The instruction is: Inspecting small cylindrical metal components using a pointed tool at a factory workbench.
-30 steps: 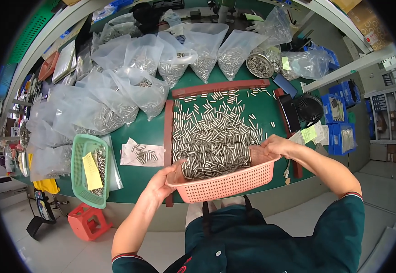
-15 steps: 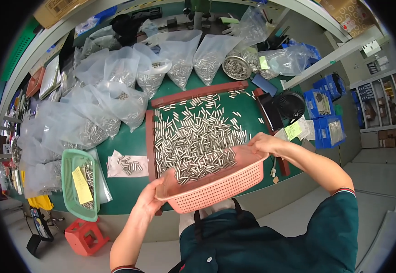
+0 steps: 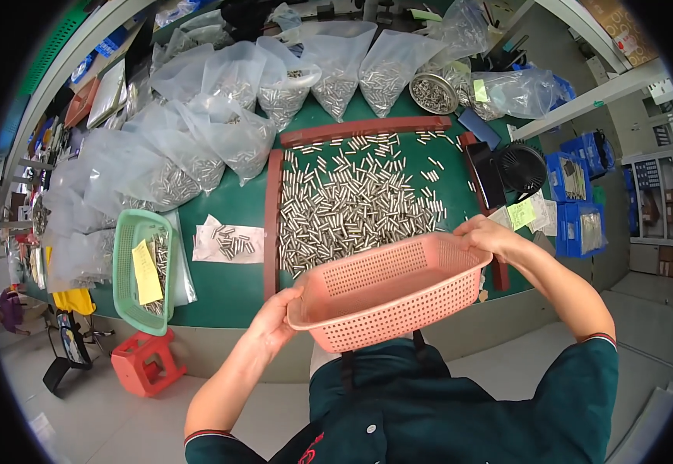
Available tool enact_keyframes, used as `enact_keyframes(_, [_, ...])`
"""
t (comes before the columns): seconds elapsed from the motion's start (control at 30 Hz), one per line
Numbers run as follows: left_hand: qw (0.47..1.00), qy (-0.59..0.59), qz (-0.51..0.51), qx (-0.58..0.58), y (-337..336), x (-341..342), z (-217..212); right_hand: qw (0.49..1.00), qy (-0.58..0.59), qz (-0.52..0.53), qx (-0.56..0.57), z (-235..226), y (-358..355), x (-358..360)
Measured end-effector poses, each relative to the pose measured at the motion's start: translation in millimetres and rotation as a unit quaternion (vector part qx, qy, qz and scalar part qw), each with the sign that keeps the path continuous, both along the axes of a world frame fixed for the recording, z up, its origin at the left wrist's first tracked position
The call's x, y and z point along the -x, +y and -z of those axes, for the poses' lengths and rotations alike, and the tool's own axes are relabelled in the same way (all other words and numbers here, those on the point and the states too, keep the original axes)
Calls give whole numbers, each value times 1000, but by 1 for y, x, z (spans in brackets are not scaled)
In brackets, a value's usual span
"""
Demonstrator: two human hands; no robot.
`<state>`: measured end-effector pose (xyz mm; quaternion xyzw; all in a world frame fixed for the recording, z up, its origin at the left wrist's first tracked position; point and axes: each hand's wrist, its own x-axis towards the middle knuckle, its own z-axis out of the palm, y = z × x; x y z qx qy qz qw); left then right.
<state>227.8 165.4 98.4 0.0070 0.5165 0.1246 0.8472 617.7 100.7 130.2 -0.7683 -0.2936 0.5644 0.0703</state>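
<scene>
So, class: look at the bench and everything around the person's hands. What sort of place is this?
Probably a small-parts sorting or packing workshop. Loose metal pins lie heaped on a green bench, clear bags of pins crowd behind, and blue parts bins stand nearby.

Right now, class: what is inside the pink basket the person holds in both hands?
The pink basket looks empty: only its perforated floor and walls show. Its near wall hides the near strip of floor, so a few pins there cannot be ruled out.

Basket [image 3: 387,290] before the pin heap [image 3: 356,201] — bags [image 3: 220,124] behind, tray [image 3: 141,271] far left.
</scene>
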Motion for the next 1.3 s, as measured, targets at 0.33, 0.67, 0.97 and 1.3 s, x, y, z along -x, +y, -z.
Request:
enact_keyframes(0.33, [984,67,-23,-163,-49,7,2,991,10,-42,-130,-9,-35,26])
enact_keyframes(0.67, [898,159,-156,-379,-115,54,-21,917,-138,-183,-326,-29,-25,90])
enact_keyframes(0.97, [829,278,-332,-353,-245,186,-9,810,87,-363,-453,38,19,270])
enact_keyframes(1.3, [811,321,-446,-201,-371,264,45,798,-3,-352,-490,113,142,358])
